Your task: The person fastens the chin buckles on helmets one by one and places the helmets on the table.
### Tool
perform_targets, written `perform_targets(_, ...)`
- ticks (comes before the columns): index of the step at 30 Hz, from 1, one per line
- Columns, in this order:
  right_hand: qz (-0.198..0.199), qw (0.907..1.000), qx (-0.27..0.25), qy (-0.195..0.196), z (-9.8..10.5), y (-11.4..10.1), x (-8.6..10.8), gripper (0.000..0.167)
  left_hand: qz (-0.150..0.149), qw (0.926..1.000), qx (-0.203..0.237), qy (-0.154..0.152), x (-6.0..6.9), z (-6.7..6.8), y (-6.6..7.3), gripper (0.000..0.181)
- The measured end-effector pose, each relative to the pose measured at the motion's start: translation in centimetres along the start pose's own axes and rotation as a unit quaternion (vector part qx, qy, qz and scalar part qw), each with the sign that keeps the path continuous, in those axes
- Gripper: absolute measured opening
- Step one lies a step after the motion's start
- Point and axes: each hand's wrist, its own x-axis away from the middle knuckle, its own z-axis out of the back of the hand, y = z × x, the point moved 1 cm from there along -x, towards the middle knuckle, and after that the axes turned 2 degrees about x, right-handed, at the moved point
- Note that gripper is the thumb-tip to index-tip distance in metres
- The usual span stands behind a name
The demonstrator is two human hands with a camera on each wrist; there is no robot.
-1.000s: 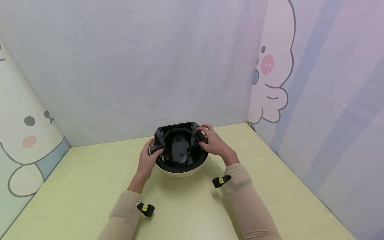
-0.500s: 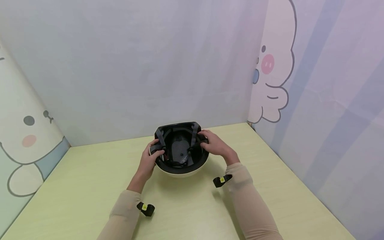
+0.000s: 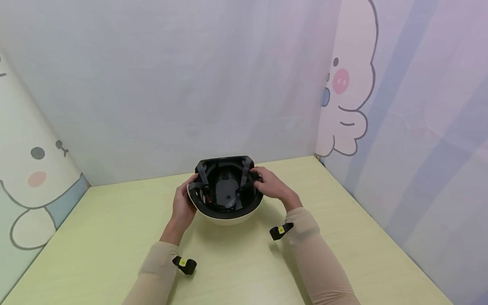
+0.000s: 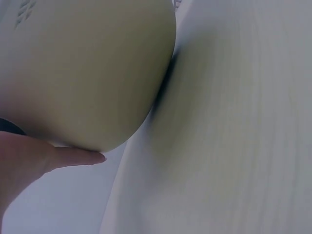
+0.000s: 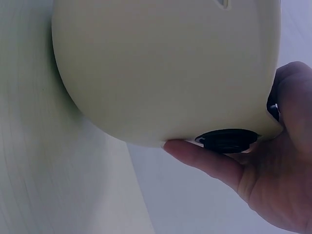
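A cream helmet (image 3: pixel 228 220) lies dome-down on the table in the head view, its black padded inside and grey straps facing up. My left hand (image 3: pixel 183 206) lies along its left side. In the left wrist view a straight finger (image 4: pixel 78 157) touches the outer shell (image 4: pixel 92 73); no thumb shows over the rim. My right hand (image 3: pixel 273 184) grips the right rim, thumb on the inner side. In the right wrist view a finger presses the shell (image 5: pixel 165 73) beside a black round part (image 5: pixel 228 140). The fingers' far sides are hidden by the helmet.
The pale yellow-green table (image 3: pixel 114 224) reaches back to a light grey wall (image 3: pixel 171 84). Side panels with cartoon figures stand left and right. A small black camera (image 3: pixel 185 265) sits on the left wrist and another black camera (image 3: pixel 281 231) on the right.
My left thumb has come off the inside of the rim, and that hand now lies along the outer shell. The helmet has shifted slightly left. My right hand keeps its grip on the rim.
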Motion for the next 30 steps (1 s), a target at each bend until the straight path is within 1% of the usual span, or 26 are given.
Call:
perform_targets(2,-0.006,1.0,-0.004,0.0,-0.1,0.1,0.1,0.049,-0.004,1.0,0.008,0.003,-0.1,0.1,-0.1,0.054)
perform_targets(4,-0.012,0.9998,-0.015,-0.001,-0.1,0.2,0.1,0.051,-0.005,0.9999,0.002,0.011,-0.1,0.1,-0.1,0.053)
perform_targets(8,-0.016,0.9987,-0.048,0.0,-0.3,0.3,0.0,0.057,0.004,0.9987,-0.025,0.045,0.0,0.4,-0.2,0.055)
perform_targets(10,-0.018,0.9977,-0.065,-0.006,-0.4,0.3,0.0,0.057,0.009,0.9977,-0.043,0.052,0.1,0.5,-0.2,0.057)
perform_targets(12,-0.022,0.9968,-0.076,-0.014,-0.3,0.4,0.1,0.056,0.006,0.997,-0.064,0.043,0.1,0.5,-0.2,0.06)
perform_targets(15,-0.033,0.9958,-0.082,-0.024,-0.3,0.5,0.1,0.055,-0.011,0.9967,-0.076,0.025,0.1,0.2,-0.2,0.066)
perform_targets(17,-0.033,0.9959,-0.08,-0.024,-0.3,0.7,0.1,0.055,-0.021,0.9965,-0.079,0.019,0.0,0.0,-0.1,0.068)
perform_targets(20,-0.024,0.9966,-0.076,-0.022,-0.3,0.9,0.0,0.057,-0.028,0.9964,-0.077,0.021,0.1,-0.3,-0.1,0.069)
perform_targets(24,-0.012,0.9972,-0.069,-0.028,-0.3,1.0,0.0,0.058,-0.025,0.995,-0.091,0.033,0.1,-0.5,-0.3,0.072)
perform_targets(27,-0.011,0.9975,-0.063,-0.031,-0.3,1.1,0.0,0.058,-0.022,0.9946,-0.093,0.041,0.0,-0.6,-0.5,0.073)
perform_targets(30,-0.014,0.9971,-0.066,-0.034,-0.3,1.1,0.0,0.059,-0.023,0.9963,-0.074,0.038,-0.1,-0.6,-0.5,0.067)
